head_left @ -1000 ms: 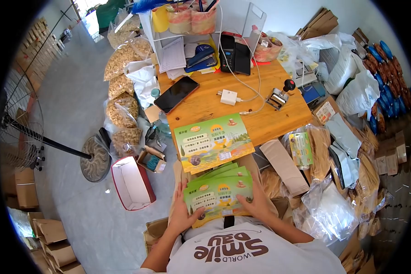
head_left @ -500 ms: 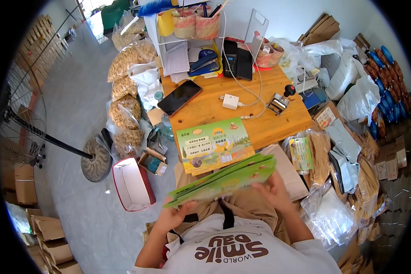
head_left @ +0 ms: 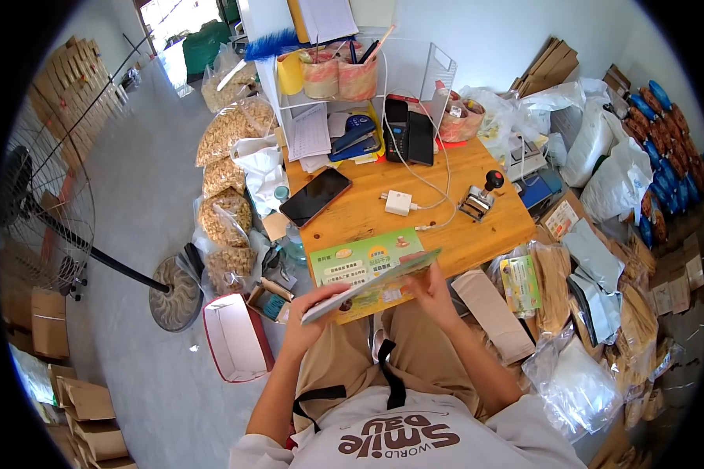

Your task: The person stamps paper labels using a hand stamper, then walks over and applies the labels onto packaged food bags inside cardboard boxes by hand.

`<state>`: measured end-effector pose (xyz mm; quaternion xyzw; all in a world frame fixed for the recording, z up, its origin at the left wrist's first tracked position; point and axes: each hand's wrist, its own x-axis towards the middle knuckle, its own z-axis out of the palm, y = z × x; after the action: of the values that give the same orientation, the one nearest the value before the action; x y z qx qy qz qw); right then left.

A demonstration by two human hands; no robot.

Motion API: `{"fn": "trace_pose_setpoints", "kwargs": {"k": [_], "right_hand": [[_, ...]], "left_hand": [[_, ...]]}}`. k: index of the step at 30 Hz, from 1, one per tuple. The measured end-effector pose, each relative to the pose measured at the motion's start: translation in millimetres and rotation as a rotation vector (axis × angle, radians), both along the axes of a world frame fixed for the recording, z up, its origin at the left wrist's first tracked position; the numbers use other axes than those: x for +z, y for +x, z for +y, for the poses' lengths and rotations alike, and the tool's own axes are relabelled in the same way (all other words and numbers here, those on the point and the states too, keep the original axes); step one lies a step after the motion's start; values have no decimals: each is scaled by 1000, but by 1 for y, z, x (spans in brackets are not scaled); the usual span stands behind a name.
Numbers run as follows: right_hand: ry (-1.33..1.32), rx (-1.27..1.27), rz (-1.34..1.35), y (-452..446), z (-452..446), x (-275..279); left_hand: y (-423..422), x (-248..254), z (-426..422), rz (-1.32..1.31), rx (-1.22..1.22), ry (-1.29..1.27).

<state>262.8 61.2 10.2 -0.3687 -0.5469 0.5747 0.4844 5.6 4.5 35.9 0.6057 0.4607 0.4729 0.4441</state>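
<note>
A stack of printed sheets (head_left: 371,287), seen almost edge-on, is held above the front of the wooden table (head_left: 461,242). My left hand (head_left: 311,314) is closed around its left end. At the right end, my right hand (head_left: 432,295) grips the sheets, with its fingers partly behind them. Beneath the stack a green and yellow printed sheet (head_left: 344,267) lies flat at the table's front edge, partly covered by the held stack. The number of sheets in my hands cannot be made out.
On the table are a phone (head_left: 315,197), a white charger (head_left: 398,203) with its cable and a stamp (head_left: 481,195). A red and white box (head_left: 236,340) stands on the floor at left, near a fan base (head_left: 176,299). Plastic and paper bags (head_left: 575,375) crowd the right.
The held sheets have turned from a fanned, green-faced spread to a compact, nearly edge-on stack. Both hands have moved closer together and up toward the table.
</note>
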Motion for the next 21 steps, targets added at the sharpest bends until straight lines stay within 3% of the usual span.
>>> {"fn": "trace_pose_setpoints", "kwargs": {"k": [1,3,5,7,9,10,12,13,14,15,21], "right_hand": [[0,-1,1,-1,-3,7],[163,-35,-372,-2,-10,28],[241,-12,-395,-3,-18,48],[320,5,-415,-6,-17,54],[239,-149,-171,-7,-12,56],[243,-160,-173,-2,-10,53],[278,-348,-583,8,-7,38],[275,-358,-585,10,-6,28],[318,-376,-761,12,-7,16],[357,-389,-938,13,-11,10],[349,-446,-980,-4,-16,11]], "left_hand": [[-5,-11,-3,68,90,-112],[-15,-18,-4,137,179,-219],[-21,-7,-9,-384,345,-242],[-28,4,-16,-513,369,-187],[-44,-1,-21,-645,387,-125],[-59,-12,-27,-762,362,-174],[-72,-29,-40,-878,325,-226],[-75,-35,-48,-991,298,-283],[-76,-42,-56,-1102,272,-344],[-73,-50,-64,-1122,293,-379],[-45,-77,-71,-1138,236,-377]]}}
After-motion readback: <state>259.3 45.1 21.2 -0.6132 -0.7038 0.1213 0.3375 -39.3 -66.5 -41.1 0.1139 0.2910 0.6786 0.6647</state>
